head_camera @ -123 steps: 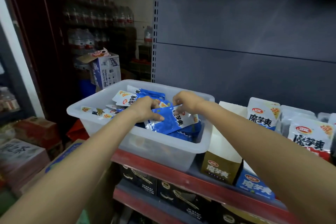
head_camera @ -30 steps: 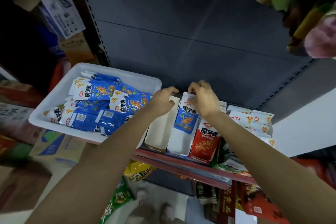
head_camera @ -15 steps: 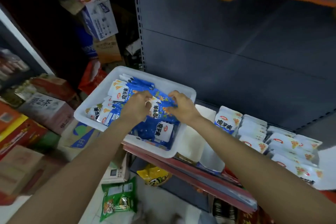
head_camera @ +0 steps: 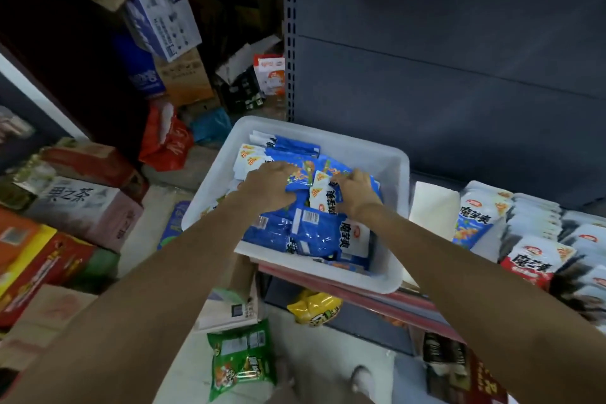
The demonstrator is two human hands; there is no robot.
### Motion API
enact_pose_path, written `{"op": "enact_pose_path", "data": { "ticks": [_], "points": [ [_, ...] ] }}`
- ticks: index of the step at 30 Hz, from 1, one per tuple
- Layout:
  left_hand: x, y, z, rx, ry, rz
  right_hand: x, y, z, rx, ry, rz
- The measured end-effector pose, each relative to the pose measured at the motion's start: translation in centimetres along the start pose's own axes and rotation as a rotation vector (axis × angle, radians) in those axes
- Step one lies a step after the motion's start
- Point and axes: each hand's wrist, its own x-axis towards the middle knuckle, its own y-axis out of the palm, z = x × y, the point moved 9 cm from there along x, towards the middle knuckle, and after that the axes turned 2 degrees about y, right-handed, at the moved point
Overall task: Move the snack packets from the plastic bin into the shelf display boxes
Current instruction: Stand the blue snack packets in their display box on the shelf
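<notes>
Both hands are down in the white plastic bin [head_camera: 398, 174], which sits on the red-edged shelf [head_camera: 410, 303] with its near corner overhanging the lip: my left hand [head_camera: 270, 185] curls over the heap of blue-and-white foil snack packets [head_camera: 314, 233], and my right hand [head_camera: 355, 192] pinches the white top edge of one packet between thumb and fingers. Whether the left fingers have actually closed on a packet I cannot tell, since the knuckles hide them. The slick foil is what worries me; if I lift several overlapping packets at once, I judge the lower ones could slide free and drop to the floor, where a green snack bag [head_camera: 241, 361] and a yellow one [head_camera: 314, 308] already lie. Pulling too hard on the pile could also tip or drag the overhanging bin off the shelf edge. Just right of the bin stands an open white cardboard display box [head_camera: 434, 213] that looks empty, and beyond it are boxes already filled with white, blue and red packets [head_camera: 477, 216]. The bin's tall right wall lies between my hands and that empty box, so the packets must go up and over it. Stacked cartons [head_camera: 82, 207] crowd the floor to my left.
</notes>
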Motion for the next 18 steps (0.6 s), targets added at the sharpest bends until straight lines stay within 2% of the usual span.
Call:
{"op": "enact_pose_path", "data": {
  "ticks": [6, 8, 10, 14, 18],
  "points": [
    [0.6, 0.6, -0.1, 0.017, 0.039, 0.035, 0.4, -1.6, 0.7, -0.095, -0.063, -0.072],
    [0.7, 0.4, 0.2, -0.002, 0.02, 0.026, 0.4, -3.2, 0.4, -0.039, -0.05, -0.137],
    [0.9, -0.1, 0.3, -0.076, 0.012, -0.027, -0.1, -5.0, -0.3, 0.143, 0.014, -0.214],
    [0.5, -2.3, -1.0, -0.375, 0.09, -0.225, -1.6, -7.2, -1.0, 0.687, 0.089, -0.306],
    [-0.4, -3.2, -3.5, -0.596, 0.192, -0.203, -3.3, -8.1, -0.1, 0.993, 0.025, -0.323]
  ]
}}
